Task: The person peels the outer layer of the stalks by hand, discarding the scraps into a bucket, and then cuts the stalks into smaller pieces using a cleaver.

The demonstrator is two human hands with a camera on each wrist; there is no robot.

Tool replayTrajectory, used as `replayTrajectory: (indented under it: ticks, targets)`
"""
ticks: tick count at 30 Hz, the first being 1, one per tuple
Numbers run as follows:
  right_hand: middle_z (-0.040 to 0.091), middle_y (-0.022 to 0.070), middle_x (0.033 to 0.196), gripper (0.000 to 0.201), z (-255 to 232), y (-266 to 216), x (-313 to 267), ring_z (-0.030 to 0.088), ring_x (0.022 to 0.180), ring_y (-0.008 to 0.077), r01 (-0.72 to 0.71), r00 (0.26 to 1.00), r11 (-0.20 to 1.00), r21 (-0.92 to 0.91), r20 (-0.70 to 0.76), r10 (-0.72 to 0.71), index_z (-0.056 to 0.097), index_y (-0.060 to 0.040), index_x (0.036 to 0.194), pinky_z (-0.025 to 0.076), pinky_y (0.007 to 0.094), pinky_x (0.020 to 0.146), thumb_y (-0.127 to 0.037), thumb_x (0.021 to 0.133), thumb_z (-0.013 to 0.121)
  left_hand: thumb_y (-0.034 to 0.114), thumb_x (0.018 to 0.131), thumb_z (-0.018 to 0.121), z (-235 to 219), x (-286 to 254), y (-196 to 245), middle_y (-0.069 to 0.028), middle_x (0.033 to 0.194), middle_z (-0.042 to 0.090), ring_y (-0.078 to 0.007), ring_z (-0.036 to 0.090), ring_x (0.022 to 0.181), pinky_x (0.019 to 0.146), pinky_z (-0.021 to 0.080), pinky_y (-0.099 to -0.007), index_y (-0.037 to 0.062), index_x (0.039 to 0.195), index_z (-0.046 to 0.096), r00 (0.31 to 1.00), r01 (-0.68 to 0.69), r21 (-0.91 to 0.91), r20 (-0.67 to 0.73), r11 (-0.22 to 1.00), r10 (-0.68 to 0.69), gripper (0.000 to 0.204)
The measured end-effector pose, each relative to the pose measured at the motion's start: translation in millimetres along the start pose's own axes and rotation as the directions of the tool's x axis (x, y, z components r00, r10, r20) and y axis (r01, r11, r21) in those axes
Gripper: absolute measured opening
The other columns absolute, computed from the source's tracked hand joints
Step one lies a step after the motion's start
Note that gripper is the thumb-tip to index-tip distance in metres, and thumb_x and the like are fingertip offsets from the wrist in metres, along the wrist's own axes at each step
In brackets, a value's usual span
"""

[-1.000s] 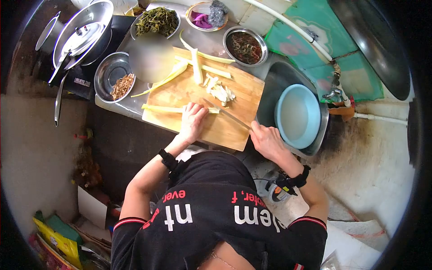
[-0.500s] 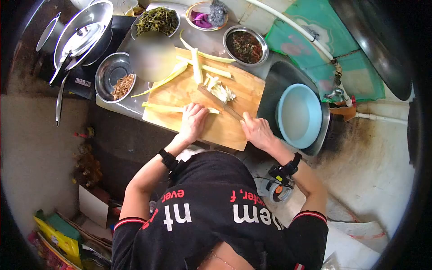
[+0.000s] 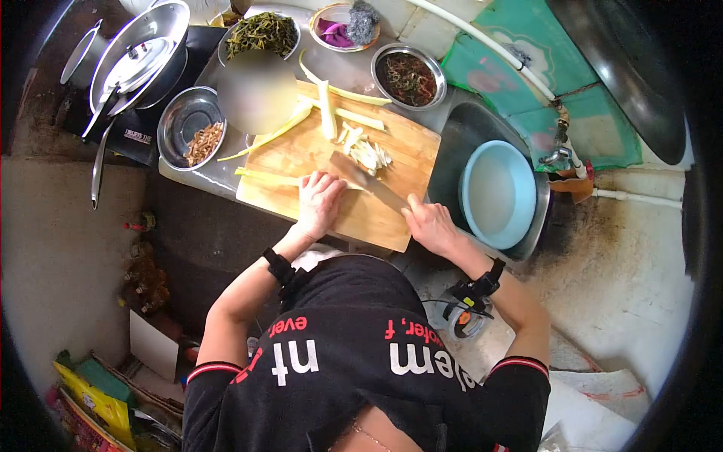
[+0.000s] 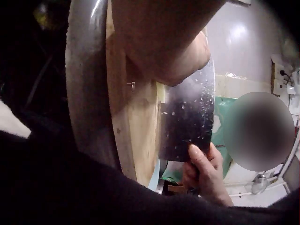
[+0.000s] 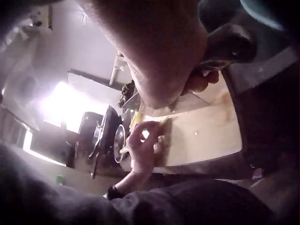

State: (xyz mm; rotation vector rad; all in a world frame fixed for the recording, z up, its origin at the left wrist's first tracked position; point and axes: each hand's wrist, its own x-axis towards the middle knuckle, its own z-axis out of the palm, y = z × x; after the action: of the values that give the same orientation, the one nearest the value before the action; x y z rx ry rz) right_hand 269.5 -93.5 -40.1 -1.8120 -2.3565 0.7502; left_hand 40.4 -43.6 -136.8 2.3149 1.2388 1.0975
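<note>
**Cleaver blade beside the left fingertips, stalk pinned on the board**

The left hand (image 3: 318,202) presses a pale green stalk (image 3: 265,177) flat on the wooden cutting board (image 3: 376,218), fingers curled over its right end. The stalk's long axis runs left–right across the board; most of it sticks out to the left of the hand. The right hand (image 3: 428,222) grasps the handle of a cleaver (image 3: 360,177), fingers wrapped round it. In the left wrist view the broad blade (image 4: 187,119) stands on edge just beside the left fingers. The blade lies to the right of the stalk's held end, angled up-left from the right hand, so the right hand is the one working the cut end while the left is nearer the stalk's bulk.

A small heap of cut pieces (image 3: 369,154) sits just beyond the blade; more long stalks (image 3: 329,105) lie at the board's far edge.

Containers – a steel bowl (image 3: 172,124) with brownish dried bits, a dish of dark greens (image 3: 263,34), a bowl of dark shredded vegetable (image 3: 407,75), a small dish with something purple and a scourer (image 3: 346,26), a blue basin (image 3: 468,200) in the sink, seemingly holding only water.
</note>
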Motion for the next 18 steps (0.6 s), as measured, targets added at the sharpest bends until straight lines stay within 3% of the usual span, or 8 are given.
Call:
replayTrajectory:
  ticks: [6, 9, 11, 13, 16, 18]
  targets:
    - [0.054, 0.0215, 0.057, 0.015, -21, -22, -11, 0.057, 0.058, 0.0419, -0.021, 0.999, 1.000, -0.014, 0.033, 0.021, 0.040, -0.0009, 0.086, 0.043, 0.0508, 0.053, -0.013, 0.085, 0.049, 0.009, 0.070, 0.064, 0, 1, -1, -0.0009, 0.086, 0.058, -0.0201, 0.053, 0.085, 0.076, 0.036, -0.0339, 0.0117, 0.085, 0.059, 0.999, 0.036, -0.002, 0.021, 0.999, -0.036, 0.015]
    - [0.054, 0.0217, 0.058, 0.016, -22, -16, -11, 0.056, 0.058, 0.0420, -0.009, 0.997, 0.998, -0.068, 0.077, 0.014, 0.041, -0.0004, 0.086, 0.041, 0.0507, 0.052, -0.013, 0.085, 0.050, 0.007, 0.071, 0.064, 0, -2, -4, -0.0030, 0.086, 0.058, -0.0228, 0.052, 0.085, 0.076, 0.037, -0.0355, 0.0099, 0.086, 0.059, 1.000, 0.022, -0.046, 0.016, 0.999, -0.021, 0.017]
    - [0.054, 0.0218, 0.058, 0.015, -22, -15, -8, 0.056, 0.058, 0.0418, 0.011, 0.997, 0.996, -0.086, 0.083, -0.004, 0.040, -0.0004, 0.086, 0.042, 0.0507, 0.052, -0.012, 0.084, 0.051, 0.004, 0.071, 0.063, 0, -8, -10, -0.0063, 0.087, 0.056, -0.0267, 0.051, 0.086, 0.077, 0.039, -0.0379, 0.0072, 0.086, 0.059, 0.997, 0.041, -0.112, -0.063, 0.993, -0.048, 0.015]
    - [0.055, 0.0221, 0.056, 0.012, -24, -17, -7, 0.059, 0.056, 0.0406, 0.062, 0.993, 0.990, -0.125, 0.107, -0.048, 0.039, 0.0001, 0.084, 0.046, 0.0498, 0.051, -0.008, 0.082, 0.048, 0.003, 0.072, 0.063, -4, -10, -12, -0.0076, 0.087, 0.056, -0.0281, 0.051, 0.087, 0.077, 0.040, -0.0388, 0.0061, 0.086, 0.059, 0.995, 0.088, -0.127, -0.041, 0.988, -0.094, 0.015]
    - [0.055, 0.0229, 0.057, 0.013, -13, -8, -5, 0.058, 0.057, 0.0411, 0.041, 0.995, 0.997, -0.067, 0.094, -0.035, 0.040, -0.0002, 0.085, 0.046, 0.0501, 0.052, -0.009, 0.083, 0.048, 0.002, 0.073, 0.062, -4, -13, -14, -0.0092, 0.089, 0.055, -0.0291, 0.050, 0.088, 0.078, 0.041, -0.0387, 0.0051, 0.085, 0.059, 0.989, 0.144, -0.132, -0.021, 0.981, -0.148, 0.013]
    - [0.055, 0.0230, 0.057, 0.012, -3, -5, 1, 0.058, 0.058, 0.0413, 0.031, 0.998, 0.999, -0.036, 0.060, -0.029, 0.040, -0.0004, 0.085, 0.045, 0.0502, 0.052, -0.009, 0.083, 0.048, 0.002, 0.072, 0.063, -3, -10, -14, -0.0095, 0.087, 0.055, -0.0291, 0.050, 0.087, 0.077, 0.041, -0.0386, 0.0048, 0.084, 0.058, 0.993, 0.108, -0.143, -0.035, 0.984, -0.114, 0.013]
